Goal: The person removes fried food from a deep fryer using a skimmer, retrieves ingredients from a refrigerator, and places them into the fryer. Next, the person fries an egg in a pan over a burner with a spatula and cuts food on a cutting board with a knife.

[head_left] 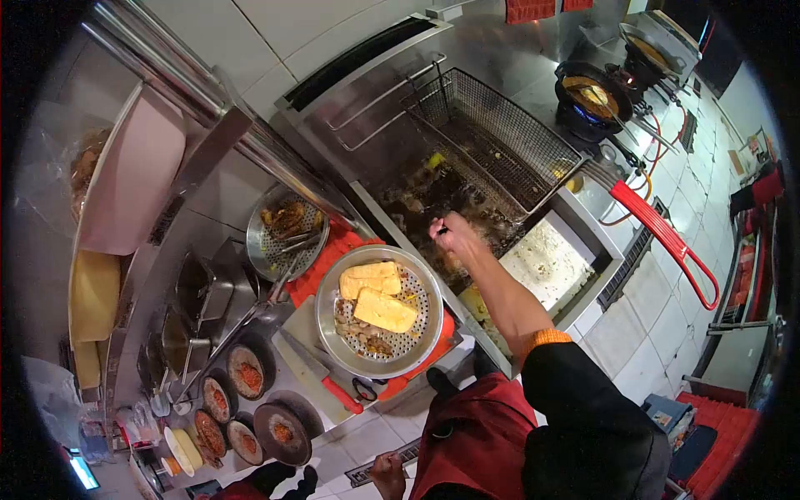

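Observation:
My right hand (455, 235) reaches over the dark oil of the deep fryer (396, 196), its fingers pinched together. A small dark spot shows at the fingertips; I cannot make out what it is. Low in the view, my left hand (388, 475) hangs beside the red apron with its fingers curled in, nothing visible in them. Between the hands stands a round perforated metal strainer pan (327, 333) with two yellow fried slabs (385, 310) and some brownish fried bits. A wire fry basket (500, 125) with a red handle (662, 229) sits at the fryer's far side.
A second strainer (254, 242) holds fried pieces and tongs. A red-handled knife (342, 393) lies by the pan. Several dark stone bowls (283, 433) with red paste stand lower left. A wok (592, 96) sits over a blue flame at upper right. A metal rail (275, 162) crosses upper left.

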`<move>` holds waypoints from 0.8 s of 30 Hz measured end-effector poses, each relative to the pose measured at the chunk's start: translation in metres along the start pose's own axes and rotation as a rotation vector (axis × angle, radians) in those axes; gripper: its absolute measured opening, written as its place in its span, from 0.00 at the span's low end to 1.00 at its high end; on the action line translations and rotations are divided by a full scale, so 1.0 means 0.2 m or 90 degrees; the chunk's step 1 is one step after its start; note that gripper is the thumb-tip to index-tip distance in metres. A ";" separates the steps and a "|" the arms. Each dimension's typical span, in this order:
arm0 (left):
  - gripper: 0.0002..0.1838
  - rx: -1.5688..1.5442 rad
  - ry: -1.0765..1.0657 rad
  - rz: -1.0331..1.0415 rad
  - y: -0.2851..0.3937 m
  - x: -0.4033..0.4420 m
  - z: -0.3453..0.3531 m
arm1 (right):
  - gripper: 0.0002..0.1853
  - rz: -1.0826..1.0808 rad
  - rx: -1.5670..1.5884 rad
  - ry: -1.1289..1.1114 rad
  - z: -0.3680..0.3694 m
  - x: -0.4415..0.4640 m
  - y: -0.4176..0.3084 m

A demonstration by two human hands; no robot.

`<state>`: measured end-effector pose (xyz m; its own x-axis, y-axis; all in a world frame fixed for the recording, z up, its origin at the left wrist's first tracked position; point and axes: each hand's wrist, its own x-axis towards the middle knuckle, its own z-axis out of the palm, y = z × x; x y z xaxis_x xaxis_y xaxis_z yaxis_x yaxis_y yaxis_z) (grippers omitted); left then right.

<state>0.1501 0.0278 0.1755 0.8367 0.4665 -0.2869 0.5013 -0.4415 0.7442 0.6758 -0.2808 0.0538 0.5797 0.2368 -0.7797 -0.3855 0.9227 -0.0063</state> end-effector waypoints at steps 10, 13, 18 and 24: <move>0.20 0.049 -0.024 0.103 -0.05 -0.03 0.02 | 0.12 0.018 -0.001 -0.220 -0.15 -0.27 0.14; 0.23 0.067 -0.046 0.008 0.12 -0.04 0.01 | 0.07 0.005 0.037 -0.202 -0.17 -0.27 0.15; 0.23 0.076 -0.033 0.022 0.07 -0.01 0.01 | 0.09 -0.049 -0.031 -0.189 -0.17 -0.37 0.15; 0.17 0.199 -0.021 0.059 0.03 0.03 0.01 | 0.09 -0.029 -0.046 -0.225 -0.35 -0.54 0.17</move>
<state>0.1578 0.0261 0.1775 0.8864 0.3897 -0.2497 0.4611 -0.6973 0.5488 0.5504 -0.2967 0.0934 0.8050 0.2983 -0.5128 -0.3963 0.9137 -0.0906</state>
